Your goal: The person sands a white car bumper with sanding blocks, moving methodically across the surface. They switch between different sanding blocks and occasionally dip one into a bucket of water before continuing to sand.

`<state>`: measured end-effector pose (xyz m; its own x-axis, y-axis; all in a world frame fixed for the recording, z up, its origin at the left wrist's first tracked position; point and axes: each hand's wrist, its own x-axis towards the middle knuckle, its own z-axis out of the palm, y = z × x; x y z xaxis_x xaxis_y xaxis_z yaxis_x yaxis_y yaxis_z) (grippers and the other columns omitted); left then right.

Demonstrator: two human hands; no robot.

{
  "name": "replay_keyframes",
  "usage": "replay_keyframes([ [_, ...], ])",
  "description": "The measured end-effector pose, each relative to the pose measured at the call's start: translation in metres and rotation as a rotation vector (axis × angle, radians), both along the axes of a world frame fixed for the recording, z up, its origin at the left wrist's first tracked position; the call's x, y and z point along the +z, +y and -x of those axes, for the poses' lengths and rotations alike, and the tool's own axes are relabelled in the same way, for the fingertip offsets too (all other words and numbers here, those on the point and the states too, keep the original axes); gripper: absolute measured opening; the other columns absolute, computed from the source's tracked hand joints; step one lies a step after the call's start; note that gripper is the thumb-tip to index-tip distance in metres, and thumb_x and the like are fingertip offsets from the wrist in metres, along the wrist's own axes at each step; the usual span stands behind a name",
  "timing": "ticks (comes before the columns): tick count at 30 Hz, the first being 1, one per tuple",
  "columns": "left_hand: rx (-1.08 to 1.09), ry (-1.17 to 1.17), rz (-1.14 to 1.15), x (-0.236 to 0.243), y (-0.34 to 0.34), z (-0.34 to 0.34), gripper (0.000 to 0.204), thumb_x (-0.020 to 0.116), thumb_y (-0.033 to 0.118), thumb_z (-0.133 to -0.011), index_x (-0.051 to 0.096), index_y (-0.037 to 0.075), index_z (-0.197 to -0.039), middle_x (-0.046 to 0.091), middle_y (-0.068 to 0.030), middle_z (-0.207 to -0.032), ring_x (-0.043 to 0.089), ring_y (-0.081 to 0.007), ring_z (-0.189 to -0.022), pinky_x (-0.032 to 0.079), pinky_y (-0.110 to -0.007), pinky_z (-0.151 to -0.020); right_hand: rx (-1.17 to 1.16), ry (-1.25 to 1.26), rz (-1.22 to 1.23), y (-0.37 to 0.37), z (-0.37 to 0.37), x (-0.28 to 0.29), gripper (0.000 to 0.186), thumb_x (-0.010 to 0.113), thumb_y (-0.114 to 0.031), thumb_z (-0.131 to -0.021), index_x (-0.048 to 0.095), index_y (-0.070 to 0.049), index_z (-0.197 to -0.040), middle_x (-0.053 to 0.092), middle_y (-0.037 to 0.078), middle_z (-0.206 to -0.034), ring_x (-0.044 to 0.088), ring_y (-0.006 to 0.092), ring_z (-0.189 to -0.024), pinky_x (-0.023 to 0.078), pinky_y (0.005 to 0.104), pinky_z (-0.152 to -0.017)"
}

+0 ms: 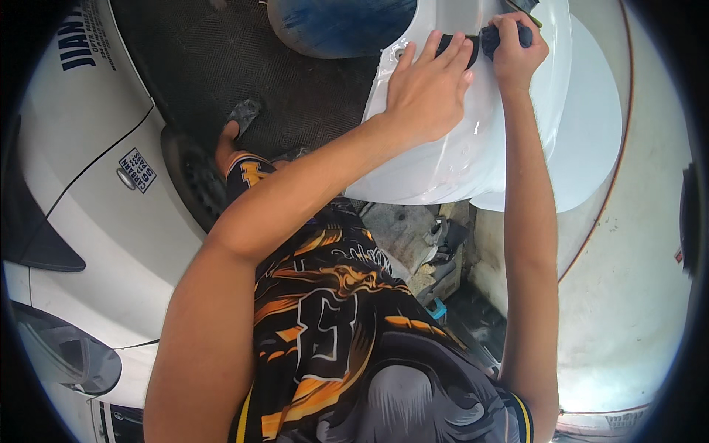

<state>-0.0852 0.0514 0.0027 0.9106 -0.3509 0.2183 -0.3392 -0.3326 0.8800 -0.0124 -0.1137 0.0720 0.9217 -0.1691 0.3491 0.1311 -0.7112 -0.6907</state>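
Observation:
A glossy white curved panel [450, 166], like a vehicle body part, lies in front of me at the upper right. My left hand [430, 96] rests on it palm down, fingers stretched out. Its fingertips lie over a black patch [473, 57] on the panel; I cannot tell whether that is an opening or a separate piece. Just right of it, my right hand [518, 57] is closed round a dark, crumpled bundle [489, 43] that looks like a cloth, held against the panel. Beyond the right hand is a dark strip with a yellowish edge [526, 12].
A white vehicle [111, 207] with a wheel [193, 173] stands on the left. Another off-white vehicle body [628, 317] fills the right. A blue-stained rounded object [343, 26] is at the top over dark textured flooring [192, 66]. Below the panel lies cluttered grey material [402, 236].

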Motion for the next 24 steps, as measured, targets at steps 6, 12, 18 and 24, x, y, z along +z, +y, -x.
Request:
replay_keyframes([
  [6,0.005,0.022,-0.027,0.003,-0.004,-0.003,0.05,0.038,0.031,-0.11,0.047,0.006,-0.152,0.048,-0.0123,-0.158,0.036,-0.0376,-0.15,0.027,-0.054,-0.122,0.005,-0.01,-0.043,-0.004,-0.004,-0.002,0.016,0.064,-0.011,-0.087,0.071,0.003,-0.081,0.071,0.003,-0.077,0.063,0.011,-0.074,0.052,0.0262,-0.074],
  [12,0.047,0.129,0.134,0.014,0.008,0.0,0.048,0.04,0.027,-0.109,0.046,0.005,-0.151,0.052,-0.0171,-0.152,0.046,-0.0409,-0.141,0.037,-0.054,-0.116,0.018,-0.03,-0.001,-0.007,-0.005,-0.003,0.016,0.065,-0.011,-0.086,0.072,0.003,-0.081,0.07,0.003,-0.077,0.061,0.0098,-0.074,0.05,0.0248,-0.073],
  [18,-0.004,0.184,0.278,0.0,0.015,0.019,0.047,0.043,0.028,-0.109,0.05,0.005,-0.149,0.053,-0.0168,-0.151,0.047,-0.0384,-0.141,0.04,-0.049,-0.113,0.084,-0.116,0.143,-0.003,-0.002,-0.002,0.016,0.065,-0.01,-0.087,0.072,0.003,-0.081,0.07,0.003,-0.077,0.061,0.0096,-0.075,0.05,0.0249,-0.075],
  [24,-0.029,0.166,0.279,0.006,0.014,0.016,0.048,0.041,0.028,-0.11,0.049,0.003,-0.15,0.056,-0.017,-0.148,0.042,-0.0342,-0.147,0.033,-0.048,-0.117,0.035,-0.066,0.024,-0.004,-0.005,-0.001,0.015,0.065,-0.01,-0.086,0.072,0.002,-0.08,0.07,0.003,-0.078,0.061,0.0097,-0.077,0.05,0.0255,-0.077],
])
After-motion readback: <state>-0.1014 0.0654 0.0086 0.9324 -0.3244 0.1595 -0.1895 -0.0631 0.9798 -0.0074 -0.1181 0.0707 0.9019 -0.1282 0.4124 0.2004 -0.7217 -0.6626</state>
